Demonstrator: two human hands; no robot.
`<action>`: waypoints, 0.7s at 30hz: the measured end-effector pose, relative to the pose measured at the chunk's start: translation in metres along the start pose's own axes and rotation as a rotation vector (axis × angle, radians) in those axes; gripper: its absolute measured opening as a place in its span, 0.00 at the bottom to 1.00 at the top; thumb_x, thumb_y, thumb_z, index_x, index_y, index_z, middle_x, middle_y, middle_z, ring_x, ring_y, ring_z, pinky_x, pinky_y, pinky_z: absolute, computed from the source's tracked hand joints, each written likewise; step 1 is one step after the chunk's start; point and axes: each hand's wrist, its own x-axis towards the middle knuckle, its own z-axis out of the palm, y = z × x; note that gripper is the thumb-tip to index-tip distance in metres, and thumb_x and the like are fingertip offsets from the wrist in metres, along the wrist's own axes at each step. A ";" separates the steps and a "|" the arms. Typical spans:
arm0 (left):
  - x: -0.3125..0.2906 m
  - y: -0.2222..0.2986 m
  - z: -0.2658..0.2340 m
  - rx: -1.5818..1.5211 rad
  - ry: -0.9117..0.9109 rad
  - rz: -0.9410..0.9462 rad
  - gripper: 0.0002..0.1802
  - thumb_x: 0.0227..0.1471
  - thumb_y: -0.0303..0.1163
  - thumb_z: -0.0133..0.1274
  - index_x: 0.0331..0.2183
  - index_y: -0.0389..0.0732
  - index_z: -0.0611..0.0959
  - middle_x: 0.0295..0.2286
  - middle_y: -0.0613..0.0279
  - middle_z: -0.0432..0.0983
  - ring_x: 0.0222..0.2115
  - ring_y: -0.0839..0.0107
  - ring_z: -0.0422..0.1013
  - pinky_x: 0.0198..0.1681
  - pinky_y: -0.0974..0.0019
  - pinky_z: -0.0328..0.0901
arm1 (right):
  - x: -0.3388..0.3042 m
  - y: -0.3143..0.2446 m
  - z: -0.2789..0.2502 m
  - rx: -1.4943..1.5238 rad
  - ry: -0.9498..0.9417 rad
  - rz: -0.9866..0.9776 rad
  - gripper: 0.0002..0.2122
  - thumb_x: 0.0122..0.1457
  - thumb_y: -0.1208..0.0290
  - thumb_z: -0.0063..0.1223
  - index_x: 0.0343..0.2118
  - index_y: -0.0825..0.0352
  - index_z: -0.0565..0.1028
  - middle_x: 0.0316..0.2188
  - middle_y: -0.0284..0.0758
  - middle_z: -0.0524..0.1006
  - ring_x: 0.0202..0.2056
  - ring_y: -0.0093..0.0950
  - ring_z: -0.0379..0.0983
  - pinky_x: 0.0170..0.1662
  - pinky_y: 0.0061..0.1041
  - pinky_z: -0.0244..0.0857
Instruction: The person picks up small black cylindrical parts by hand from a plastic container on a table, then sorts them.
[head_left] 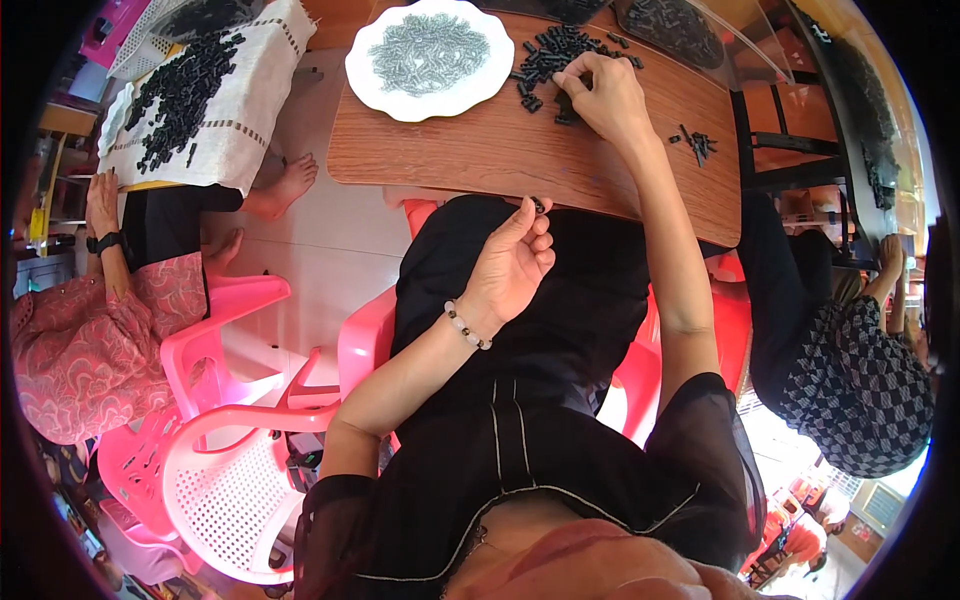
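My left hand (512, 262) is closed, palm up, just off the table's near edge. Between its thumb and fingers sits a small black cylindrical piece (538, 205). Over the table my right hand (608, 98) reaches into a heap of short black cylinders (545, 62). Its thumb and fingertips are pinched together at the heap's near side; what they hold, if anything, is hidden. Left of the heap stands a white plate (362, 88) with a wavy rim, filled with many small silvery or clear pieces (430, 55). A small separate group of black pieces (697, 145) lies right of my right hand.
The brown wooden table (450, 155) carries clear containers of dark pieces (672, 35) at its far side. At left, a cloth-covered table (245, 110) holds more black pieces, with a person's hand (102, 205) beside it. Pink plastic chairs (225, 480) stand lower left. Another person sits at right.
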 end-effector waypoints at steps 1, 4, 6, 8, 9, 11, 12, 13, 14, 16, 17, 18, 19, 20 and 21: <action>0.000 0.000 -0.001 -0.012 0.005 -0.005 0.15 0.57 0.43 0.54 0.40 0.43 0.77 0.25 0.75 0.66 0.24 0.83 0.61 0.29 0.78 0.59 | 0.000 0.000 -0.001 0.050 -0.009 0.013 0.09 0.52 0.65 0.60 0.26 0.68 0.79 0.18 0.39 0.77 0.22 0.35 0.71 0.31 0.36 0.67; 0.001 -0.001 -0.001 -0.014 0.015 -0.009 0.15 0.57 0.43 0.54 0.40 0.42 0.77 0.25 0.74 0.66 0.24 0.83 0.61 0.29 0.78 0.59 | -0.002 0.000 -0.004 0.174 0.020 0.046 0.10 0.53 0.66 0.59 0.25 0.69 0.78 0.16 0.38 0.75 0.18 0.31 0.69 0.28 0.32 0.66; 0.001 0.000 -0.002 -0.024 0.011 -0.016 0.15 0.57 0.42 0.53 0.40 0.42 0.76 0.25 0.73 0.66 0.25 0.81 0.61 0.29 0.77 0.59 | -0.002 -0.001 -0.006 0.198 0.027 0.068 0.09 0.53 0.67 0.59 0.25 0.69 0.78 0.16 0.37 0.75 0.18 0.30 0.69 0.27 0.31 0.65; 0.001 0.000 -0.004 -0.035 0.006 -0.024 0.14 0.58 0.41 0.53 0.40 0.42 0.75 0.26 0.72 0.66 0.25 0.79 0.62 0.29 0.76 0.60 | -0.003 0.001 -0.005 0.221 0.033 0.090 0.09 0.53 0.67 0.59 0.25 0.69 0.78 0.16 0.37 0.75 0.18 0.29 0.69 0.27 0.30 0.65; 0.002 0.000 -0.004 -0.041 0.003 -0.027 0.14 0.58 0.41 0.52 0.40 0.42 0.75 0.25 0.72 0.66 0.25 0.79 0.62 0.29 0.76 0.60 | -0.003 0.004 -0.003 0.230 0.051 0.074 0.09 0.53 0.67 0.59 0.25 0.69 0.78 0.16 0.37 0.75 0.17 0.28 0.69 0.26 0.31 0.65; 0.002 -0.001 -0.004 -0.047 0.001 -0.030 0.14 0.58 0.41 0.52 0.40 0.42 0.75 0.25 0.72 0.66 0.25 0.79 0.62 0.29 0.76 0.60 | -0.002 0.006 -0.001 0.240 0.067 0.057 0.09 0.53 0.68 0.59 0.25 0.70 0.78 0.15 0.37 0.75 0.17 0.28 0.69 0.26 0.31 0.64; 0.002 -0.001 -0.003 -0.036 0.008 -0.025 0.15 0.57 0.42 0.54 0.40 0.42 0.76 0.25 0.73 0.66 0.25 0.81 0.61 0.29 0.77 0.59 | -0.002 0.006 0.000 0.220 0.063 0.059 0.08 0.53 0.69 0.59 0.26 0.69 0.78 0.16 0.37 0.75 0.18 0.28 0.69 0.26 0.31 0.64; 0.002 -0.002 -0.002 -0.025 0.015 -0.020 0.15 0.56 0.42 0.55 0.40 0.42 0.77 0.25 0.74 0.66 0.24 0.83 0.61 0.28 0.78 0.59 | -0.002 0.006 0.001 0.201 0.059 0.060 0.07 0.52 0.69 0.59 0.26 0.69 0.78 0.17 0.36 0.76 0.18 0.28 0.69 0.27 0.30 0.64; 0.002 -0.002 -0.001 -0.026 0.017 -0.019 0.15 0.56 0.42 0.55 0.40 0.42 0.77 0.25 0.74 0.66 0.24 0.83 0.61 0.28 0.78 0.59 | -0.002 0.005 0.000 0.202 0.057 0.060 0.07 0.52 0.69 0.59 0.26 0.69 0.78 0.17 0.36 0.76 0.18 0.28 0.69 0.27 0.30 0.64; 0.002 -0.002 0.000 -0.030 0.029 -0.023 0.15 0.56 0.42 0.55 0.40 0.42 0.77 0.25 0.74 0.66 0.24 0.83 0.61 0.28 0.78 0.59 | -0.003 0.002 0.000 0.220 0.064 -0.006 0.05 0.52 0.70 0.59 0.27 0.66 0.79 0.18 0.35 0.77 0.20 0.28 0.69 0.31 0.31 0.65; 0.001 -0.002 0.000 -0.031 0.029 -0.024 0.15 0.56 0.42 0.55 0.40 0.42 0.77 0.25 0.74 0.66 0.24 0.83 0.61 0.28 0.78 0.59 | -0.003 0.002 0.000 0.220 0.063 -0.005 0.05 0.52 0.70 0.59 0.27 0.66 0.79 0.18 0.35 0.77 0.20 0.28 0.69 0.31 0.31 0.65; 0.001 -0.002 0.000 -0.030 0.033 -0.024 0.15 0.56 0.42 0.55 0.40 0.42 0.77 0.25 0.74 0.66 0.24 0.83 0.61 0.28 0.78 0.59 | -0.002 0.002 0.000 0.191 0.049 -0.032 0.04 0.51 0.71 0.60 0.28 0.65 0.80 0.19 0.35 0.77 0.23 0.29 0.70 0.33 0.32 0.65; 0.001 -0.002 0.000 -0.029 0.037 -0.024 0.15 0.56 0.42 0.55 0.40 0.42 0.77 0.25 0.74 0.66 0.24 0.83 0.61 0.28 0.78 0.59 | -0.002 0.002 0.000 0.163 0.036 -0.058 0.04 0.51 0.71 0.60 0.28 0.63 0.80 0.20 0.35 0.78 0.26 0.31 0.70 0.35 0.33 0.65; 0.002 -0.002 0.000 -0.029 0.037 -0.024 0.15 0.56 0.42 0.55 0.40 0.42 0.77 0.25 0.74 0.66 0.24 0.83 0.61 0.28 0.78 0.59 | -0.002 0.003 0.002 0.163 0.036 -0.058 0.04 0.51 0.71 0.60 0.28 0.63 0.80 0.20 0.35 0.78 0.26 0.31 0.70 0.35 0.33 0.65; 0.002 -0.002 0.000 -0.032 0.037 -0.028 0.15 0.56 0.42 0.55 0.40 0.42 0.77 0.25 0.74 0.66 0.23 0.83 0.61 0.28 0.78 0.59 | -0.001 0.004 0.004 0.124 0.033 -0.101 0.04 0.51 0.71 0.61 0.28 0.64 0.81 0.21 0.35 0.78 0.24 0.29 0.69 0.31 0.31 0.64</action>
